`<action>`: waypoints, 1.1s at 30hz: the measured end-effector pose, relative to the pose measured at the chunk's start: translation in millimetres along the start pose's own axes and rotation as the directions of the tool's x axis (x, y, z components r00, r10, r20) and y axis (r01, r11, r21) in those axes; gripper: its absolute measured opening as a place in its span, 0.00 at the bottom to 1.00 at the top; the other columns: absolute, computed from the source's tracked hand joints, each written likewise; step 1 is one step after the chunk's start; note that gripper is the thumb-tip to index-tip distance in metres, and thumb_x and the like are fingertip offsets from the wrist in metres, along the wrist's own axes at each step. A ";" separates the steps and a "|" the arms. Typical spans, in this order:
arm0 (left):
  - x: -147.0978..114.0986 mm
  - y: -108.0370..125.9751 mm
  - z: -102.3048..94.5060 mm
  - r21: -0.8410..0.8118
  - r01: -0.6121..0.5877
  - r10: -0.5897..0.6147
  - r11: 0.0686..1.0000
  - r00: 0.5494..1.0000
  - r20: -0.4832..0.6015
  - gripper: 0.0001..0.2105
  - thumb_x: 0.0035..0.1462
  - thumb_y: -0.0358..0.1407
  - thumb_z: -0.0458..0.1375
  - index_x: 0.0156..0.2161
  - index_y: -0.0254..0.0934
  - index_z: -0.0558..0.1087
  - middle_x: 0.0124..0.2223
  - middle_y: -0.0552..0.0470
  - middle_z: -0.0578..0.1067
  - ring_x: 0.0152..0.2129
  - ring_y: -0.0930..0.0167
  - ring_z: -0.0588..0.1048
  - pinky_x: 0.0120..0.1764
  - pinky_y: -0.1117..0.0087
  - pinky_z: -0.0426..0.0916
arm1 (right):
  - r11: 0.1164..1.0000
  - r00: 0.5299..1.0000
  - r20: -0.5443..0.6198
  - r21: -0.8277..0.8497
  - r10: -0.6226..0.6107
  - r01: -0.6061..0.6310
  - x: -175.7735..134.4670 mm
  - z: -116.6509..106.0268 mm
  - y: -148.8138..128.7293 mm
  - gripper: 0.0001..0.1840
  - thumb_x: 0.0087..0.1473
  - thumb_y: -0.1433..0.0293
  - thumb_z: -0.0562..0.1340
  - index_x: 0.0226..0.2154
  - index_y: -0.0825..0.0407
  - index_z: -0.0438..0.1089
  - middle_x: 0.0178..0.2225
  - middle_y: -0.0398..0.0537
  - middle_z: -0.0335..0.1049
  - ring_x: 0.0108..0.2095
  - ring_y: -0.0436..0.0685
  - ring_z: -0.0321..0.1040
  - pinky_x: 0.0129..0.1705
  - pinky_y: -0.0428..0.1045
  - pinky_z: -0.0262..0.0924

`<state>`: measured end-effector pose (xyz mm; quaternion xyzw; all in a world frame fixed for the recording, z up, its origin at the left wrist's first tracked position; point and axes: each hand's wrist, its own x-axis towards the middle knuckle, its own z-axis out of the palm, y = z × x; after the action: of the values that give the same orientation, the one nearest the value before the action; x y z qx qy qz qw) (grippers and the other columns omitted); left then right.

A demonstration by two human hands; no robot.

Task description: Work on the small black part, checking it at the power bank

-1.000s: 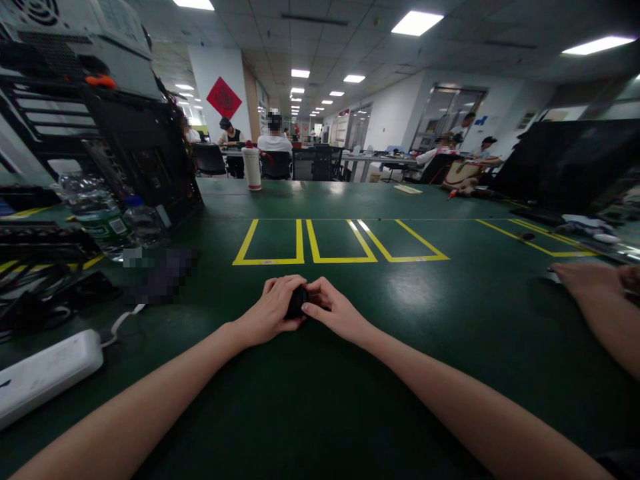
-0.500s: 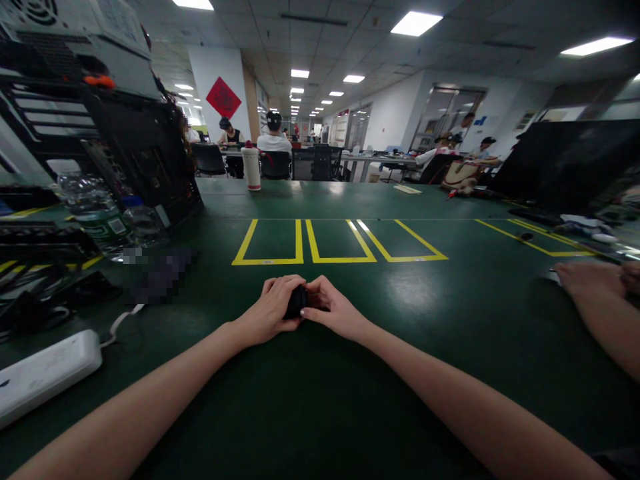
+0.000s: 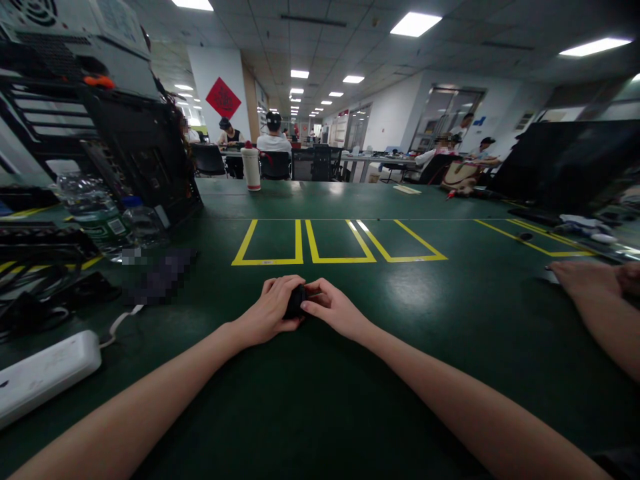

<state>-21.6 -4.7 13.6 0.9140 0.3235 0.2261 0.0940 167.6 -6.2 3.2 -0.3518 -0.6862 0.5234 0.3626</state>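
A small black rounded object point(image 3: 296, 301) is between my two hands, low over the green table point(image 3: 320, 393). Its kind cannot be made out, since fingers cover much of it. My left hand point(image 3: 277, 305) is wrapped round its left side and top, thumb toward me. From the right, my right hand point(image 3: 336, 308) pinches its edge with thumb and fingertips. Just beyond the hands, three frames of yellow tape point(image 3: 343, 260) are stuck to the table.
On the left lie a white power strip point(image 3: 50, 373) and cables, with a plastic bottle point(image 3: 95, 207) and an opened computer case point(image 3: 140, 153) behind. A white cup point(image 3: 251, 169) stands at the far edge. At right are another person's hands point(image 3: 587, 277) and a dark monitor point(image 3: 570, 163).
My right hand's fingers have shifted slightly at the black object's edge. My left hand stays in place. The other person's hand at right has moved slightly left.
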 end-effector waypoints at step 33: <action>0.7 1.1 -1.1 0.000 0.001 -0.001 1.000 1.000 -0.001 0.29 0.50 0.32 0.56 0.55 0.40 0.46 0.52 0.43 0.61 0.50 0.61 0.61 0.50 0.55 0.53 | 0.997 0.997 -0.030 -0.017 -0.073 0.073 -3.6 4.6 -1.4 0.13 0.48 0.69 0.60 0.38 0.49 0.58 0.40 0.44 0.62 0.42 0.53 0.64 0.45 0.55 0.62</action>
<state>-21.0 -5.1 15.1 0.9138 0.3239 0.2263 0.0938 165.3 -11.7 3.2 -0.3374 -0.6969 0.4989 0.3893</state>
